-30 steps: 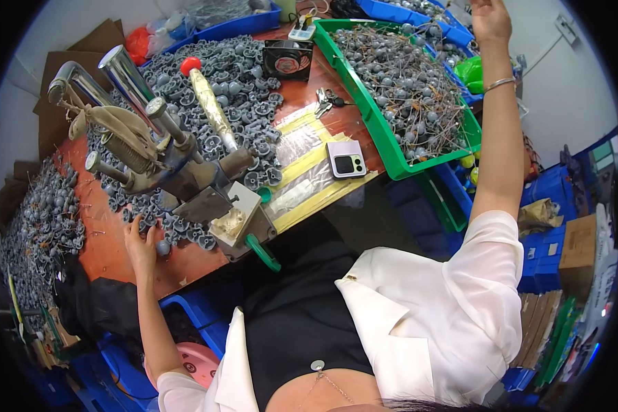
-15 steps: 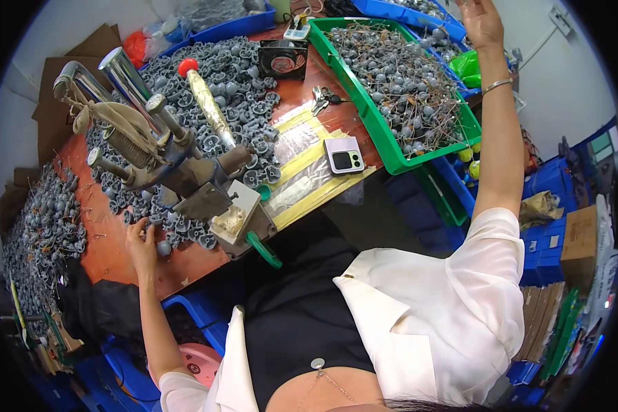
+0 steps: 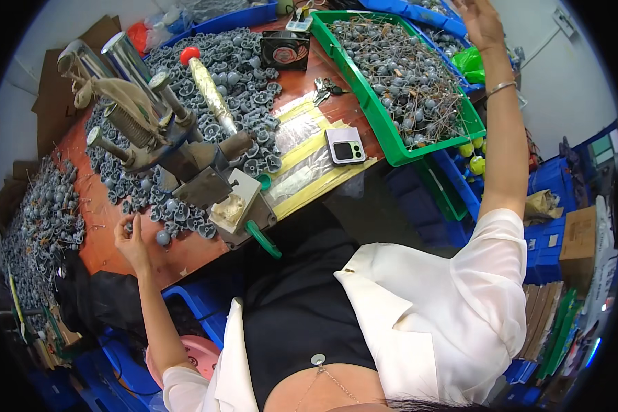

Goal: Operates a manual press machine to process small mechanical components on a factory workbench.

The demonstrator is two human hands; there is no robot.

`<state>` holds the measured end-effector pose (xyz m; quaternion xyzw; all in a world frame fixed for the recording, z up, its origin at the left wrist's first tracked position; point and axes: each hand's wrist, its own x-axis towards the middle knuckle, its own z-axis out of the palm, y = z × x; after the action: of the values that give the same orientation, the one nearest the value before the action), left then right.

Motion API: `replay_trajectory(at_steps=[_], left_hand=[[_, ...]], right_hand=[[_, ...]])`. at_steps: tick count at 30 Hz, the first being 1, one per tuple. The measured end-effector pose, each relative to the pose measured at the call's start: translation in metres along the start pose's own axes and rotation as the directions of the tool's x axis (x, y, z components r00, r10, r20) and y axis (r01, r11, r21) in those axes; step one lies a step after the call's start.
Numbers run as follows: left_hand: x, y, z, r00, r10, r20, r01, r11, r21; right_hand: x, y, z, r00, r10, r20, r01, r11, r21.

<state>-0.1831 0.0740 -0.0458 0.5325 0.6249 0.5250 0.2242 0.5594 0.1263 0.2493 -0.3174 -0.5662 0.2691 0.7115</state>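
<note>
At the table's left front edge, my left hand (image 3: pixel 132 242) has its fingers and thumb curled round a small grey plastic piece (image 3: pixel 128 227). Loose grey cup-shaped plastic parts (image 3: pixel 178 211) lie just beyond it, with a round grey ball (image 3: pixel 163 237) close by. My right hand (image 3: pixel 484 29) is raised at the top edge of the view, past the green tray (image 3: pixel 398 156). Its fingers stretch upward and apart, their tips partly cut off, and nothing shows in them. Between my arms stands a metal hand press (image 3: pixel 185 154) with a red-knobbed lever (image 3: pixel 209 89).
Grey balls with thin stems (image 3: pixel 408 82) fill the green tray. A phone (image 3: pixel 345 145), keys (image 3: pixel 323 90) and a small black fan (image 3: pixel 284 50) rest on the table. Another heap of stemmed balls (image 3: pixel 44 220) lies at far left. Blue crates (image 3: pixel 546 250) stand at right.
My left hand has shifted slightly left, away from the heap, with its fingers more upright. My right hand stays raised, a little further right. The whole view has shifted slightly.
</note>
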Motion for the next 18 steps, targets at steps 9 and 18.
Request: replay_trajectory(at_steps=[9,18], left_hand=[[-0.101,0.082,0.081,0.933,0.059,0.354,0.07,0.937,-0.341],[-0.106,0.113,0.121,0.866,0.084,0.493,-0.057,0.996,-0.071]], right_hand=[[-0.069,-0.023,0.093,0.877,0.045,0.478,-0.198,0.941,0.275],[-0.221,-0.004,0.252,0.551,0.187,0.813,-0.66,0.694,0.288]])
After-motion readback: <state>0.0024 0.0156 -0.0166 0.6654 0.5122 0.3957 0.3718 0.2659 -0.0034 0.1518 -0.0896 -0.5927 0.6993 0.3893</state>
